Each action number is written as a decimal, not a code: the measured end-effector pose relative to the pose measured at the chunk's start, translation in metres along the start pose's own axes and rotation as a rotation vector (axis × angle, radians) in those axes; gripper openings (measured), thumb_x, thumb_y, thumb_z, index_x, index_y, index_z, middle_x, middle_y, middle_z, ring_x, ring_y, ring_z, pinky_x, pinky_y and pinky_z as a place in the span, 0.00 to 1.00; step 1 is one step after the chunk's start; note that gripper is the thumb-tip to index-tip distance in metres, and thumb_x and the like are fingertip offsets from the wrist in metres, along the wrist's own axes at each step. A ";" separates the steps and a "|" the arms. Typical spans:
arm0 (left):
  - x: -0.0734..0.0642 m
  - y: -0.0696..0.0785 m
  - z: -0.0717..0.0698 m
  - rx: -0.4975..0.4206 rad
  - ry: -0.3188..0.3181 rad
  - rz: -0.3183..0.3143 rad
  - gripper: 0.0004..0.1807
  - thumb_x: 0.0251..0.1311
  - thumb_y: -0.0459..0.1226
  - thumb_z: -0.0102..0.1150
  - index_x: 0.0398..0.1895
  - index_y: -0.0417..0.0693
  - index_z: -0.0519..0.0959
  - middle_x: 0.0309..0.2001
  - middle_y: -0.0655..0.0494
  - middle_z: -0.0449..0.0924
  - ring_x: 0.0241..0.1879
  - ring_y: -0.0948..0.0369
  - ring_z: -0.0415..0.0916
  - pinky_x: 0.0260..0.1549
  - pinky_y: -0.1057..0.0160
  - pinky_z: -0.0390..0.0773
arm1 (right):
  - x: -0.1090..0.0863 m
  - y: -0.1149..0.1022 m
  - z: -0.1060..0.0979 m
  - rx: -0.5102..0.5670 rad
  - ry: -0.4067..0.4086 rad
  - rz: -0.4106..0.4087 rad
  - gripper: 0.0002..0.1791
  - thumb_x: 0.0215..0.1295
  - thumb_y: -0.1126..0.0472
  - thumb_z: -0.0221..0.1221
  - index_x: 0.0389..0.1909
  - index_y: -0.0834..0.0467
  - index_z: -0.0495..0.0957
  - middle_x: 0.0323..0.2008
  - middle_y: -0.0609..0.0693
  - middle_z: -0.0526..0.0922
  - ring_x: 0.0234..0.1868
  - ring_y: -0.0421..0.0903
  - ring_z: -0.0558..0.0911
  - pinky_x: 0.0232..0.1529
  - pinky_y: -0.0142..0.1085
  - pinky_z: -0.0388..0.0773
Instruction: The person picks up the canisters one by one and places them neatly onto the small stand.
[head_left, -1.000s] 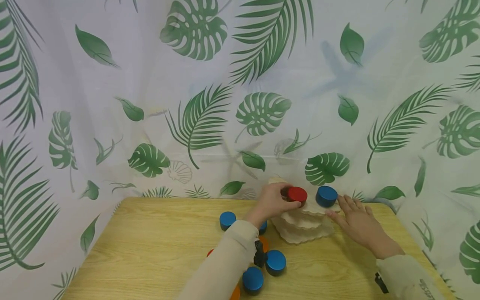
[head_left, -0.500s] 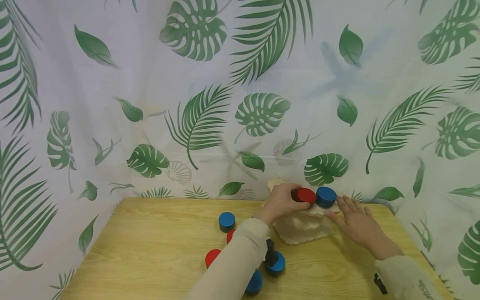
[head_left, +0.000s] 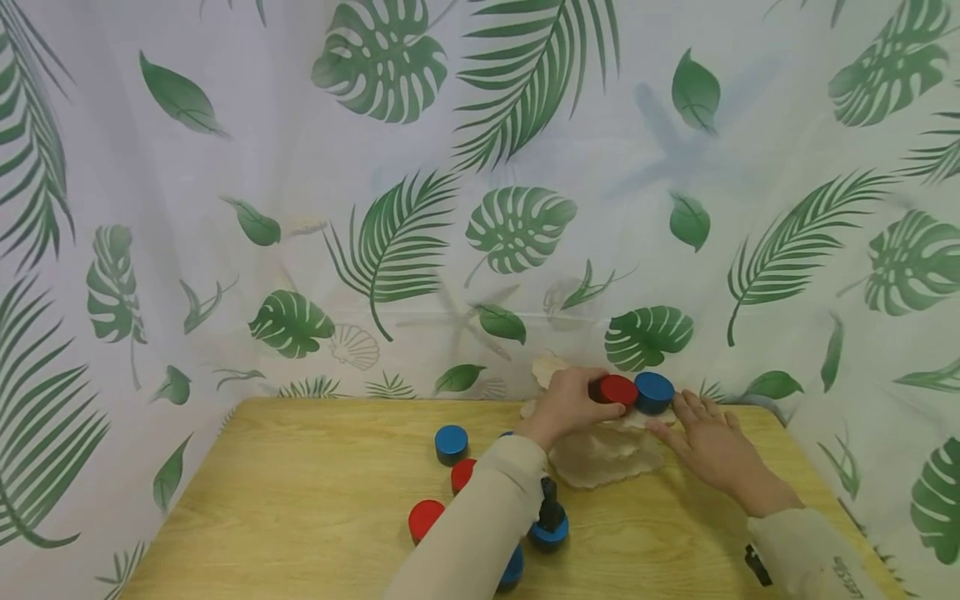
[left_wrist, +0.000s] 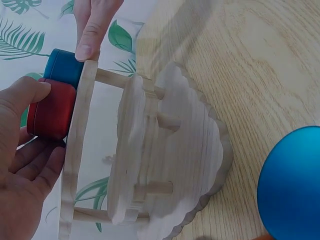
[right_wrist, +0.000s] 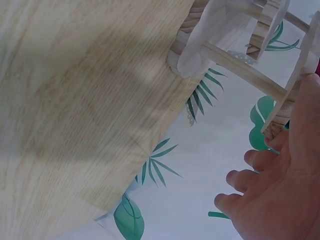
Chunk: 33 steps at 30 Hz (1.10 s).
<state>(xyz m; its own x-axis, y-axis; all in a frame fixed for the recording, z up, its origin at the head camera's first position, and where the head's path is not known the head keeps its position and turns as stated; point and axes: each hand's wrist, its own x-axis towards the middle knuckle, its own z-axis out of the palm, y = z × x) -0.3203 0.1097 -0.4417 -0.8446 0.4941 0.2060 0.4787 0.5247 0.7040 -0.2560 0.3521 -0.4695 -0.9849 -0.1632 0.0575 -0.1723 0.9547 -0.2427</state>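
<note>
My left hand (head_left: 572, 407) grips a red round tin (head_left: 619, 390) on the top board of a wooden tiered stand (head_left: 603, 467). In the left wrist view, my thumb lies over the red tin (left_wrist: 54, 110) and my fingers curl below it. A blue round tin (left_wrist: 64, 66) stands right beside it on the same board, the two appearing to touch. My right hand (head_left: 712, 442) rests at the board's right edge, fingers fairly straight, its thumb on the edge. In the right wrist view, the right hand (right_wrist: 280, 185) holds no tin.
Left of the stand, more tins lie on the wood-grain table (head_left: 300, 483): a blue one (head_left: 452, 444), two red ones including a nearer one (head_left: 426, 520), and others partly under my left sleeve (head_left: 480, 517). A leaf-print curtain (head_left: 360, 167) hangs behind the table.
My left hand has slid the red tin rightward along the top board, up against the blue tin. The right hand has stayed at the board's edge.
</note>
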 end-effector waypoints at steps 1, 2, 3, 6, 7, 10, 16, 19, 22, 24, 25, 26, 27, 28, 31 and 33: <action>0.000 0.000 0.000 -0.005 0.001 0.003 0.27 0.63 0.44 0.75 0.63 0.46 0.83 0.53 0.54 0.89 0.45 0.66 0.80 0.42 0.78 0.75 | 0.000 0.000 0.000 0.000 -0.001 0.000 0.49 0.82 0.34 0.44 0.76 0.76 0.59 0.77 0.79 0.57 0.75 0.83 0.55 0.69 0.80 0.52; 0.000 0.000 0.000 -0.006 0.001 0.002 0.27 0.63 0.44 0.74 0.63 0.46 0.83 0.53 0.55 0.89 0.45 0.66 0.80 0.42 0.78 0.75 | -0.001 -0.001 -0.001 -0.001 -0.001 0.000 0.49 0.82 0.33 0.44 0.76 0.76 0.59 0.77 0.79 0.57 0.76 0.83 0.55 0.70 0.79 0.52; 0.000 0.001 0.000 -0.009 0.004 0.002 0.26 0.63 0.44 0.75 0.62 0.46 0.84 0.52 0.55 0.89 0.44 0.66 0.80 0.41 0.78 0.75 | -0.001 -0.001 -0.001 -0.001 -0.002 0.001 0.49 0.82 0.33 0.44 0.76 0.76 0.59 0.77 0.79 0.57 0.76 0.83 0.55 0.70 0.79 0.52; -0.001 0.000 0.000 -0.018 0.011 0.002 0.25 0.62 0.44 0.75 0.61 0.45 0.84 0.50 0.54 0.89 0.43 0.66 0.79 0.40 0.77 0.76 | -0.001 -0.001 0.000 0.002 -0.006 0.004 0.50 0.81 0.33 0.44 0.76 0.76 0.58 0.77 0.79 0.56 0.76 0.82 0.54 0.70 0.79 0.52; -0.001 0.000 -0.001 -0.020 0.015 0.002 0.26 0.62 0.44 0.75 0.61 0.45 0.84 0.51 0.54 0.89 0.44 0.65 0.80 0.40 0.77 0.76 | -0.001 -0.001 0.000 0.003 -0.007 0.004 0.50 0.81 0.33 0.44 0.77 0.76 0.58 0.77 0.79 0.56 0.76 0.82 0.54 0.70 0.79 0.52; 0.000 -0.001 -0.001 -0.012 0.026 0.004 0.26 0.63 0.44 0.74 0.62 0.43 0.84 0.51 0.52 0.89 0.44 0.64 0.80 0.41 0.77 0.76 | -0.001 -0.001 0.001 0.008 -0.005 0.006 0.50 0.81 0.32 0.44 0.77 0.76 0.58 0.77 0.78 0.56 0.76 0.82 0.54 0.71 0.79 0.52; 0.000 -0.004 0.001 0.012 0.061 -0.025 0.30 0.64 0.44 0.72 0.67 0.41 0.80 0.55 0.49 0.88 0.51 0.59 0.83 0.45 0.75 0.79 | -0.001 0.000 0.002 0.017 0.002 0.003 0.50 0.81 0.33 0.45 0.77 0.76 0.58 0.77 0.78 0.56 0.76 0.82 0.54 0.70 0.79 0.51; 0.000 -0.005 0.002 0.020 0.066 -0.026 0.32 0.64 0.43 0.72 0.69 0.40 0.78 0.59 0.47 0.86 0.55 0.57 0.83 0.49 0.74 0.80 | -0.001 0.000 0.001 0.013 0.005 0.002 0.49 0.81 0.33 0.45 0.77 0.76 0.58 0.77 0.78 0.56 0.76 0.82 0.54 0.70 0.79 0.51; 0.000 -0.004 0.001 0.025 0.063 -0.013 0.32 0.64 0.42 0.72 0.70 0.39 0.78 0.59 0.46 0.86 0.56 0.55 0.83 0.50 0.73 0.80 | -0.001 0.000 0.001 0.009 0.005 0.004 0.50 0.81 0.33 0.44 0.77 0.76 0.58 0.77 0.79 0.56 0.76 0.82 0.55 0.70 0.79 0.52; 0.000 -0.004 0.001 0.031 0.065 -0.008 0.32 0.63 0.42 0.72 0.69 0.39 0.78 0.59 0.46 0.86 0.55 0.55 0.83 0.49 0.74 0.79 | -0.001 0.000 0.000 0.007 0.003 0.004 0.50 0.81 0.33 0.44 0.77 0.76 0.58 0.77 0.79 0.56 0.76 0.82 0.55 0.70 0.79 0.52; 0.000 -0.004 0.001 0.030 0.064 -0.008 0.32 0.63 0.42 0.72 0.69 0.40 0.78 0.59 0.46 0.86 0.55 0.56 0.83 0.49 0.74 0.79 | -0.001 0.000 0.000 0.005 0.002 0.004 0.50 0.81 0.33 0.44 0.77 0.76 0.58 0.77 0.78 0.56 0.76 0.82 0.55 0.70 0.79 0.52; 0.000 -0.004 0.000 0.025 0.063 -0.009 0.32 0.63 0.42 0.73 0.69 0.40 0.79 0.59 0.47 0.86 0.55 0.56 0.83 0.49 0.74 0.79 | -0.001 0.000 0.000 0.004 0.002 0.004 0.50 0.81 0.33 0.45 0.77 0.76 0.58 0.77 0.78 0.57 0.76 0.82 0.55 0.70 0.79 0.52; 0.000 -0.005 0.000 0.022 0.063 -0.011 0.31 0.63 0.41 0.73 0.68 0.41 0.79 0.58 0.47 0.86 0.55 0.56 0.83 0.49 0.74 0.79 | -0.001 0.000 0.000 0.003 0.003 0.004 0.49 0.81 0.33 0.45 0.77 0.76 0.58 0.77 0.78 0.57 0.76 0.82 0.55 0.70 0.79 0.53; 0.000 -0.005 0.000 0.016 0.064 -0.013 0.31 0.62 0.41 0.73 0.68 0.41 0.79 0.58 0.47 0.86 0.55 0.56 0.83 0.49 0.74 0.79 | -0.001 0.000 0.000 0.001 0.003 0.003 0.49 0.81 0.33 0.45 0.77 0.76 0.58 0.77 0.78 0.57 0.76 0.82 0.55 0.70 0.79 0.53; -0.001 -0.005 0.000 -0.002 0.067 -0.021 0.32 0.61 0.42 0.74 0.68 0.41 0.80 0.58 0.48 0.86 0.55 0.56 0.83 0.49 0.74 0.79 | -0.001 0.000 0.000 0.001 0.005 0.002 0.49 0.81 0.33 0.45 0.77 0.76 0.59 0.77 0.78 0.57 0.76 0.82 0.55 0.70 0.79 0.53; -0.001 -0.006 0.000 -0.007 0.065 -0.025 0.32 0.61 0.42 0.74 0.68 0.42 0.79 0.59 0.48 0.86 0.56 0.56 0.83 0.50 0.73 0.80 | -0.001 0.000 0.000 0.003 0.006 0.002 0.49 0.81 0.33 0.45 0.77 0.76 0.59 0.77 0.78 0.57 0.76 0.82 0.55 0.70 0.79 0.52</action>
<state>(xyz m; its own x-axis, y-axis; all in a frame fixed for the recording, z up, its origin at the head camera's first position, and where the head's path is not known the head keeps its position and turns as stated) -0.3223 0.1056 -0.4460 -0.8705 0.4342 0.2318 0.4553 0.5313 0.7145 -0.2550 0.3519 -0.4697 -0.9852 -0.1597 0.0622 -0.1702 0.9542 -0.2459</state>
